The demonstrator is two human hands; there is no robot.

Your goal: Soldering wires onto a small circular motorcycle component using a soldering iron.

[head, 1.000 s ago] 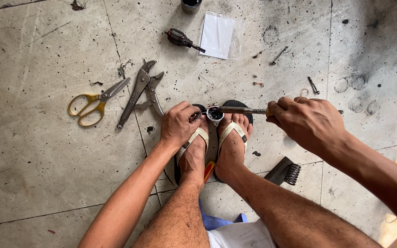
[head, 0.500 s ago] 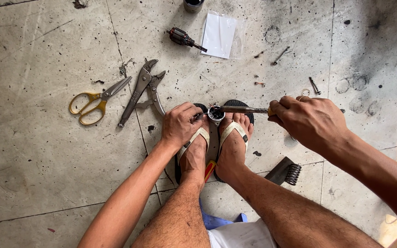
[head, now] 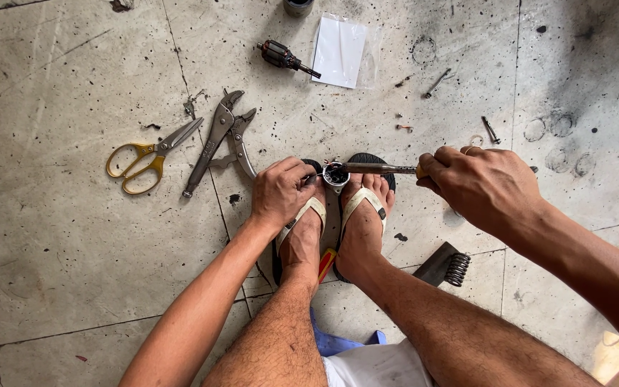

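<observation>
I sit on a concrete floor with both sandalled feet (head: 358, 215) together in front of me. A small round metal part (head: 336, 174) is pinched between my toes. My left hand (head: 281, 191) rests over my left foot and holds that part at its left side. My right hand (head: 483, 185) is closed around the handle of a screwdriver (head: 379, 169), whose shaft runs leftward to the metal part.
Locking pliers (head: 218, 140) and yellow-handled scissors (head: 145, 155) lie to the left. Farther ahead lie a small motor armature (head: 282, 56), a clear plastic bag with white paper (head: 341, 51) and loose screws (head: 438, 82). A dark tool with a spring (head: 447, 265) lies by my right leg.
My right hand with the screwdriver has shifted very slightly; the left hand and feet stay where they were.
</observation>
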